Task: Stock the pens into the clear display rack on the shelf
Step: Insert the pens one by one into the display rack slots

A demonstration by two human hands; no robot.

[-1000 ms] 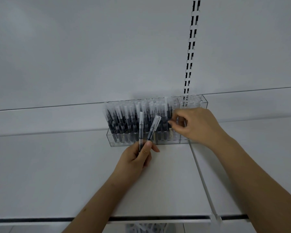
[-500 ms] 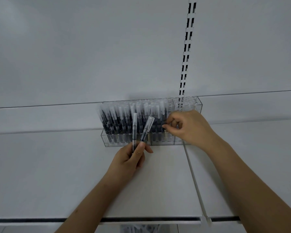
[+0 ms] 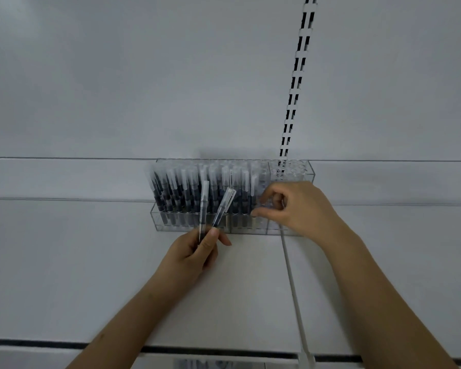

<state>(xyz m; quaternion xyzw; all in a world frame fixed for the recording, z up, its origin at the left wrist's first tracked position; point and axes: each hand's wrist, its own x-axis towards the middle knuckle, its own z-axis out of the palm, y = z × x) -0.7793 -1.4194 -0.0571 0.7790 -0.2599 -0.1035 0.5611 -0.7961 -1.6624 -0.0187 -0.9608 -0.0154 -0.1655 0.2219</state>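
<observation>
The clear rack [image 3: 290, 230] sits on the white shelf [image 3: 91, 275], pushed back against the rear wall [image 3: 144, 75]. Most of its slots are filled with upright pens [image 3: 186, 193] — dark barrels, frosted clear caps — packed in rows from the left end to past the middle. The rightmost section [image 3: 290, 170] shows bare holes in its top plate.

In front of the rack, the left hand [image 3: 189, 258] grips two loose pens by their lower ends, fingers and thumb curled round them. One pen [image 3: 204, 206] stands nearly upright; the other pen [image 3: 223, 207] leans to the right, so the pair fans apart with caps up, overlapping the stocked rows behind.

The right hand [image 3: 298, 209] is at the rack's right part, fingers curled with thumb and forefinger close together at the edge of the filled rows. It may be pinching a pen there, but I cannot tell — the spot is blurred and the plastic is clear.

A slotted upright rail [image 3: 294, 86] runs up the wall above the rack's right end, and a thin white divider [image 3: 293, 288] runs forward across the shelf to its front edge
</observation>
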